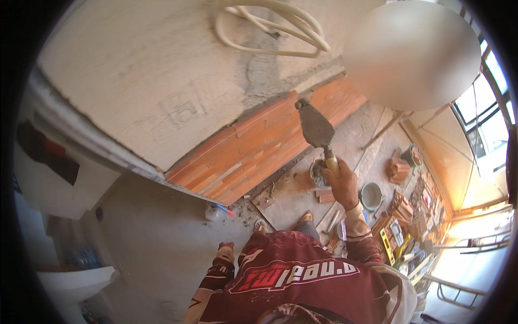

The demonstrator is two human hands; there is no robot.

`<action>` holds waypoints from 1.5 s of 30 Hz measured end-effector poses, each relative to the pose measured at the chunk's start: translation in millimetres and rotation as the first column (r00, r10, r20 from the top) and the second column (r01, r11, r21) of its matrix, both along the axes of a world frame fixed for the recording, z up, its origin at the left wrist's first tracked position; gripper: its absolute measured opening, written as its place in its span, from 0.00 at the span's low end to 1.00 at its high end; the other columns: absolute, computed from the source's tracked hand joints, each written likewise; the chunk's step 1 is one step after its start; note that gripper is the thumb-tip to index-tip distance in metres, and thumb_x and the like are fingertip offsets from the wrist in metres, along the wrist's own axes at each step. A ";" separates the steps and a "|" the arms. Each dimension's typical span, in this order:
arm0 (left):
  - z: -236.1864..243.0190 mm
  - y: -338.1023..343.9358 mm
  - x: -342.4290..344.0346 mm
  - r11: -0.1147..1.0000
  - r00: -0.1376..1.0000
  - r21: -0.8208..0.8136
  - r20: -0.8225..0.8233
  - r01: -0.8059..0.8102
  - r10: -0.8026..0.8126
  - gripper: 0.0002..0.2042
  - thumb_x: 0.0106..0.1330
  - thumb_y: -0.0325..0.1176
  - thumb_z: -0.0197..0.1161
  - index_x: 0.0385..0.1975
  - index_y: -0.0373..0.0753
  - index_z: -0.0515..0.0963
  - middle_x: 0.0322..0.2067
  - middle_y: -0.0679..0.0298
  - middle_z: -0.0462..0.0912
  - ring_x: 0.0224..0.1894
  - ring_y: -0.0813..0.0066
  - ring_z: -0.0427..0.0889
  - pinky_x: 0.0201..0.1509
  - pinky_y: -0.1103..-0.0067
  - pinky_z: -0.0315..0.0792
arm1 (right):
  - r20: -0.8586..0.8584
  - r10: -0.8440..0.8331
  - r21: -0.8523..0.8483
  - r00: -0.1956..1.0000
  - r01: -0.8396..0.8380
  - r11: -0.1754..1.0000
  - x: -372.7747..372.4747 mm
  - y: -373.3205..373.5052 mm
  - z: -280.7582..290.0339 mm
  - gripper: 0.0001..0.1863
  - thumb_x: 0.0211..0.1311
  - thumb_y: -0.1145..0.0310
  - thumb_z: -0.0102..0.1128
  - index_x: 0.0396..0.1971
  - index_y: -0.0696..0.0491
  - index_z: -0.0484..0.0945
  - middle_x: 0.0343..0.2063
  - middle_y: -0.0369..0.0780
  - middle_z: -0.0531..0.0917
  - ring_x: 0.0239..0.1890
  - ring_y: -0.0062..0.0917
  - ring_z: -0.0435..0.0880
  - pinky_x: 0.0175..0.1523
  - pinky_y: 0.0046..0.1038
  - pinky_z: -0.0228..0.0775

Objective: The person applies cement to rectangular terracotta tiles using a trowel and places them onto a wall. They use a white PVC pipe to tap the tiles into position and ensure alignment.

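My right hand (342, 185) grips the wooden handle of a mortar-covered trowel (316, 128). The blade points up toward the plastered wall (140, 86) and the bare red brick courses (253, 146) at its foot. A grey mortar patch (264, 70) runs up the wall above the blade. My left hand (225, 247) hangs low beside my body, fingers hidden against the sleeve, near nothing I can make out. A small container of mortar (318, 174) sits on the floor behind my right hand.
White cable loops (270, 27) hang on the wall. A grey bucket (371, 195), loose bricks (398, 168), a yellow level (386, 244) and scattered tools lie on the floor at right. A white basin (75, 281) is at lower left. A window (485, 108) glares at right.
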State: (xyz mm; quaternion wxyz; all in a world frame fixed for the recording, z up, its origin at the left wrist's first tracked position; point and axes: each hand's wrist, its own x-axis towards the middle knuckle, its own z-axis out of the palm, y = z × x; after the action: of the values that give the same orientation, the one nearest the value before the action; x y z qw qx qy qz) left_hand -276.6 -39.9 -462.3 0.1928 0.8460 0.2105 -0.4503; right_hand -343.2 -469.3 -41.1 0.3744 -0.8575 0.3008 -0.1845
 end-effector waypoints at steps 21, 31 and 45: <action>22.0 -160.1 -26.2 0.920 0.919 -0.065 0.107 0.387 -0.379 0.14 0.57 0.39 0.67 0.36 0.35 0.83 0.35 0.57 0.86 0.41 0.68 0.84 0.49 0.71 0.76 | 0.142 -0.477 0.341 0.868 0.410 0.846 -70.2 -184.0 -403.6 0.16 0.67 0.57 0.52 0.38 0.57 0.72 0.18 0.39 0.76 0.19 0.26 0.78 0.27 0.29 0.69; -70.4 -254.9 -89.8 0.927 0.924 -0.167 -0.136 0.335 -0.358 0.14 0.60 0.39 0.68 0.38 0.34 0.81 0.35 0.57 0.86 0.39 0.68 0.85 0.47 0.74 0.77 | -0.495 -0.502 0.682 0.709 0.675 0.281 -35.4 -264.2 -670.1 0.24 0.67 0.48 0.47 0.28 0.57 0.73 0.14 0.38 0.75 0.14 0.25 0.77 0.22 0.31 0.70; -338.5 -601.1 -94.1 0.368 0.395 -0.318 0.023 0.874 -0.918 0.21 0.60 0.45 0.65 0.46 0.36 0.78 0.46 0.48 0.82 0.51 0.48 0.78 0.57 0.63 0.70 | -0.568 -0.654 0.603 0.499 0.793 0.081 -223.9 -231.7 -737.1 0.16 0.61 0.60 0.63 0.31 0.58 0.72 0.20 0.37 0.77 0.16 0.19 0.75 0.19 0.24 0.68</action>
State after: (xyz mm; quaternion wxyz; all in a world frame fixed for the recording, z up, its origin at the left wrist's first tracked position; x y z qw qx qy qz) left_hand -370.7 -641.1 -800.8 0.0163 0.7482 -0.3352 -0.5724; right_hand -567.1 -701.0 -778.2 0.5572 -0.3188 0.7578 -0.1163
